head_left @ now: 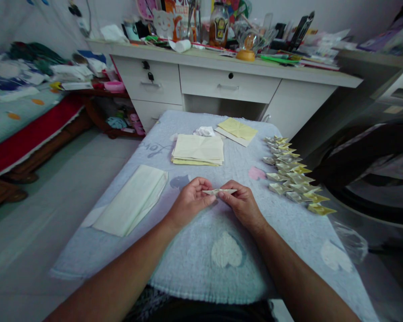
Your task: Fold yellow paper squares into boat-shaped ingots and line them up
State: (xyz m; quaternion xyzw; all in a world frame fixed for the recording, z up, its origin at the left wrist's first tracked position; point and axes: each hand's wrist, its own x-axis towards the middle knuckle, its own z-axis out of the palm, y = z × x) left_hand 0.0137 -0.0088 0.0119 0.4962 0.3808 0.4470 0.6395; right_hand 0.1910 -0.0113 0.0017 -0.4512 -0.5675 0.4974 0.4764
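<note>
Between my two hands is a small folded paper piece (218,191), pale and pointed at both ends. My left hand (192,199) pinches its left side, and my right hand (242,201) grips its right side with the thumb on the near edge. Beyond them lies a stack of cream and yellow paper sheets (198,148). Rows of folded paper boats (290,172), pale and yellow, stand along the right side of the cloth. Left of my hands rests a long folded pale sheet bundle (132,199).
A blue patterned cloth (201,250) covers the table. Yellow and white sheets (237,129) and a crumpled white tissue (204,131) lie toward its far edge. Behind stands a cluttered white desk (230,85). A bed (30,116) is at left, a washing machine (389,147) at right.
</note>
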